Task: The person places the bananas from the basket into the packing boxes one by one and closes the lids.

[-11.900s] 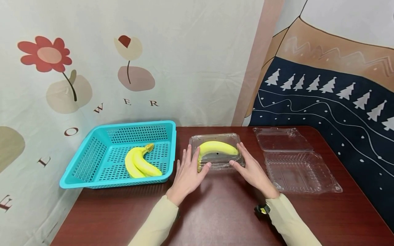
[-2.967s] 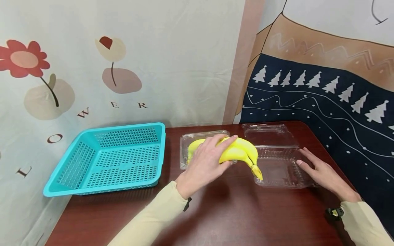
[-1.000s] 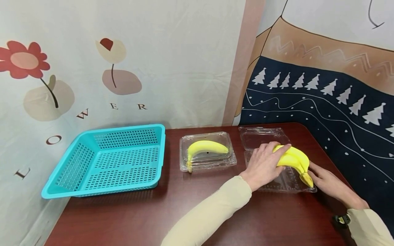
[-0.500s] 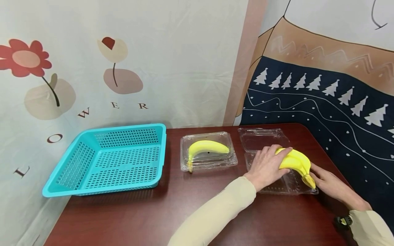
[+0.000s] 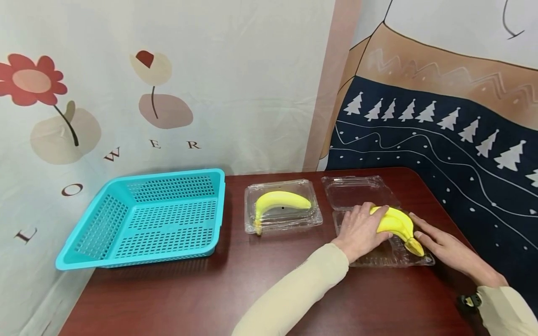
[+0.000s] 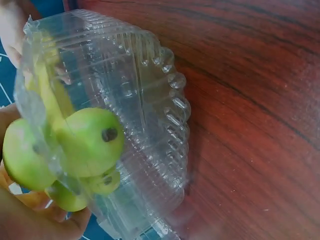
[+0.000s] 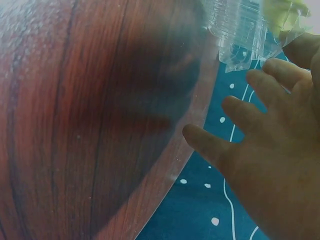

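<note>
**Left hand [image 5: 362, 232] holds two bananas [image 5: 397, 224] at an open clear box [image 5: 380, 258]**

The left hand grips the bananas from above, fingers and thumb curled round their sides, and covers a good part of them. The stem end pokes out to the right of that hand. Beneath it lies the box's base, the lid [image 5: 357, 191] folded back beyond the hand. Whether the fruit rests on the base's floor I can't tell; at the left wrist, green-tipped ends show beside the see-through wall, with the hand cut off by the picture's edge.

The right hand [image 5: 449, 249] is open, fingers fairly straight, just beside the stem and the box's right edge. Contact is hard to make out; at the right wrist, the box is cropped in a corner.

Left of the left hand sits a closed clear box [image 5: 294, 224], a banana [image 5: 283, 199] under its glare, and farther left a turquoise basket [image 5: 176, 189].
</note>
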Available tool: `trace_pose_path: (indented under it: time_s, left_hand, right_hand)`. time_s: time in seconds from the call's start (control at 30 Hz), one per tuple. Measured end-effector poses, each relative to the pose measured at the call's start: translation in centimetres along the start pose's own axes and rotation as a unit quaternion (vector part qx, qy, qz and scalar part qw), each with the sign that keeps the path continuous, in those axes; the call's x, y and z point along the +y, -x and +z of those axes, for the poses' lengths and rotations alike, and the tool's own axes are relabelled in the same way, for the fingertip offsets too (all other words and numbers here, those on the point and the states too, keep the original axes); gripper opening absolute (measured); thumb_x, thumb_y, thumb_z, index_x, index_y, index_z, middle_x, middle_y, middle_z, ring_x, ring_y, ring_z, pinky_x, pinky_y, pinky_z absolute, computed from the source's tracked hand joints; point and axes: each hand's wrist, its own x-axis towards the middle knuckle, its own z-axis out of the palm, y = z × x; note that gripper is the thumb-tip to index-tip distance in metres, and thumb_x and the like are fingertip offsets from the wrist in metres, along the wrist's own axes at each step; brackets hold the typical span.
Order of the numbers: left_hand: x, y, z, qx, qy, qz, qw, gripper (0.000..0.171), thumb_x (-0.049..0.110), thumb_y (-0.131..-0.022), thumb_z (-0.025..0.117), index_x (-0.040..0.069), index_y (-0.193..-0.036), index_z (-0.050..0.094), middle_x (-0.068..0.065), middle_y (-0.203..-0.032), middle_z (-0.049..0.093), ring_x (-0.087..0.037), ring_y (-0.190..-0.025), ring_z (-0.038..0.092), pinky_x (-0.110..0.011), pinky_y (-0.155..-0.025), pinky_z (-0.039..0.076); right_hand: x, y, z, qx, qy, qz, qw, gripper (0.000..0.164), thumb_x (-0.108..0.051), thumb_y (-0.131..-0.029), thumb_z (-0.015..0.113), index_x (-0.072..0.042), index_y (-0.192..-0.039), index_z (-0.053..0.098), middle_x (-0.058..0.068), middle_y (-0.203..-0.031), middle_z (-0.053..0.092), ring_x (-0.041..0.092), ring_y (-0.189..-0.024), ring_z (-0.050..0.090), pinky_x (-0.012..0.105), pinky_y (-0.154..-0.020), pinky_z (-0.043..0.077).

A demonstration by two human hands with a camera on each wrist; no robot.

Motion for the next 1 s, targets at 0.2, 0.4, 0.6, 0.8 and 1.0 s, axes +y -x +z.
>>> trace_pose_path:
  time_s: [0.2,0.4,0.6,0.8,1.0]
  left_hand:
    - [0.0,0.0,0.6,0.001,-0.02,-0.006,0.9998,0.056,0.057,-0.095,0.068,0.035,-0.146,0.061,0.004,-0.128,0.058,-0.011,-0.102,0.057,-0.027,-0.08,0.045]
    - [-0.1,0.1,1.1,0.003,-0.022,-0.004,0.9997,0.054,0.056,-0.095,0.067,0.033,-0.144,0.063,0.003,-0.128,0.062,-0.011,-0.101,0.061,-0.028,-0.079,0.049]
    - [-0.4,0.3,1.5,-0.017,-0.006,-0.012,0.9998,0.056,0.06,-0.099,0.059,0.033,-0.148,0.059,0.005,-0.14,0.059,-0.013,-0.113,0.062,-0.03,-0.085,0.051]
    - [-1.0,1.0,1.2,-0.032,0.03,-0.008,0.999,0.055,0.059,-0.103,0.049,0.031,-0.15,0.056,0.005,-0.147,0.055,-0.013,-0.126,0.056,-0.033,-0.093,0.05]
    - [-2.0,2.6,0.7,0.023,0.092,-0.01,0.9955,0.05,0.051,-0.105,0.051,0.025,-0.147,0.059,0.003,-0.146,0.055,-0.013,-0.132,0.053,-0.034,-0.102,0.049]
  right_hand:
    - [-0.2,-0.1,0.0,-0.005,-0.011,0.002,1.0,0.062,-0.031,-0.112,0.045,-0.012,-0.166,0.021,0.027,-0.166,0.025,-0.026,-0.132,0.008,-0.003,-0.094,0.01]
    - [-0.2,0.0,0.1,0.002,-0.008,-0.013,1.0,0.061,-0.028,-0.112,0.046,-0.009,-0.165,0.024,0.03,-0.164,0.027,-0.031,-0.125,0.008,-0.005,-0.091,0.01]
    - [-0.2,-0.1,0.0,0.006,-0.003,-0.02,1.0,0.06,-0.027,-0.112,0.047,-0.008,-0.165,0.025,0.031,-0.163,0.028,-0.032,-0.123,0.008,-0.006,-0.091,0.01]
    - [-0.1,-0.1,0.0,0.005,0.002,-0.019,1.0,0.061,-0.026,-0.111,0.048,-0.008,-0.165,0.025,0.031,-0.163,0.027,-0.032,-0.124,0.007,-0.006,-0.092,0.009]
    - [0.1,0.0,0.0,0.008,0.008,-0.015,1.0,0.061,-0.027,-0.112,0.048,-0.01,-0.165,0.024,0.03,-0.164,0.027,-0.032,-0.124,0.006,-0.006,-0.092,0.008]
